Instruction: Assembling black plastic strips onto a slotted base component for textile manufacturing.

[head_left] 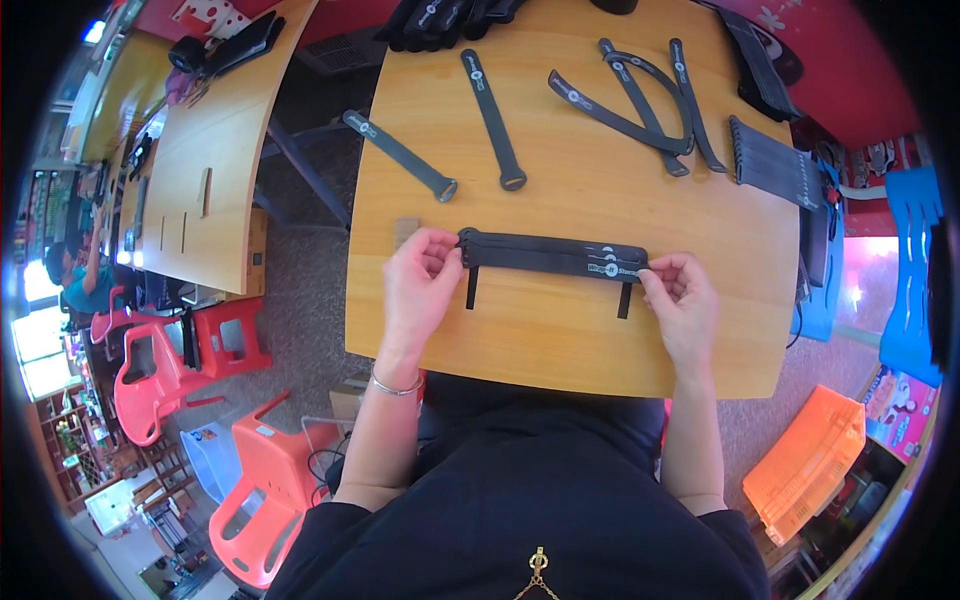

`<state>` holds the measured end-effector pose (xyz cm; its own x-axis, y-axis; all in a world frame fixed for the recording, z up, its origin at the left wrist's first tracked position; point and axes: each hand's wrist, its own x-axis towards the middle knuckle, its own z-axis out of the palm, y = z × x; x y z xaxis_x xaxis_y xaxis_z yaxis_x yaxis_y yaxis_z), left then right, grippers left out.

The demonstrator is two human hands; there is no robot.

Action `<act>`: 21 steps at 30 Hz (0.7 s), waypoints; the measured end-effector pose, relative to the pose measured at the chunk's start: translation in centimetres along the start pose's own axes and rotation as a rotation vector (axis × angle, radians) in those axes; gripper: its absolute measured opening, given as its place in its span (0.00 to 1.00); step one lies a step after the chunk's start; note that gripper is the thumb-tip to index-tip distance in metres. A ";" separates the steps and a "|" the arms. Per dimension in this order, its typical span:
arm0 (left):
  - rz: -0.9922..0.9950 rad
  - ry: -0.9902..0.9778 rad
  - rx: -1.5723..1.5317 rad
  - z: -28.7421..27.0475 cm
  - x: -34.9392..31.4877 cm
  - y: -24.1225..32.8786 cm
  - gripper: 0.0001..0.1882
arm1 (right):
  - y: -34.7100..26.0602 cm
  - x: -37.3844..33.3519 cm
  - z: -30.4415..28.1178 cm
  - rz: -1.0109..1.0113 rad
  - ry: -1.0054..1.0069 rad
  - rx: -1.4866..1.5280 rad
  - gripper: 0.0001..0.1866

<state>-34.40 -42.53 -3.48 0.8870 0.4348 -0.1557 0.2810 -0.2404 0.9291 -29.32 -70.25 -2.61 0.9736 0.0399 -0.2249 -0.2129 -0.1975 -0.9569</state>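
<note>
A small stack of black hook-and-loop straps (545, 254) lies crosswise at the near part of the wooden table (420, 340), its layers slightly fanned. My left hand (422, 282) pinches the looped left end between thumb and fingers. At the printed right end, my right hand (682, 305) grips the corner the same way. Two narrow black strips, the left strip (471, 290) and the right strip (624, 300), stick out toward me from under the stack. Behind my left hand shows a small brown block (406, 231), partly hidden.
Several loose straps lie beyond, among them a single strap (493, 120) and a curved strap (620, 118). A strap bundle (770, 165) rests at the right edge, a black pile (450, 22) at the far edge. Red chairs (265, 490) and an orange crate (808, 462) flank me.
</note>
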 end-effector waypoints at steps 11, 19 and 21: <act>0.002 -0.006 0.024 0.0 0.0 0.2 0.04 | 0.4 0.1 0.2 -0.028 0.008 -0.046 0.05; 0.003 -0.001 0.029 -0.1 0.0 0.3 0.04 | 0.5 0.2 0.2 -0.042 0.006 -0.079 0.04; 0.010 -0.040 0.067 -0.2 0.0 0.3 0.04 | 0.4 0.2 0.2 -0.041 0.007 -0.094 0.05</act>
<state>-34.41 -42.42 -3.18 0.9034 0.3973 -0.1614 0.2949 -0.3025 0.9064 -29.27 -70.12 -3.06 0.9819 0.0430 -0.1845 -0.1647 -0.2871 -0.9436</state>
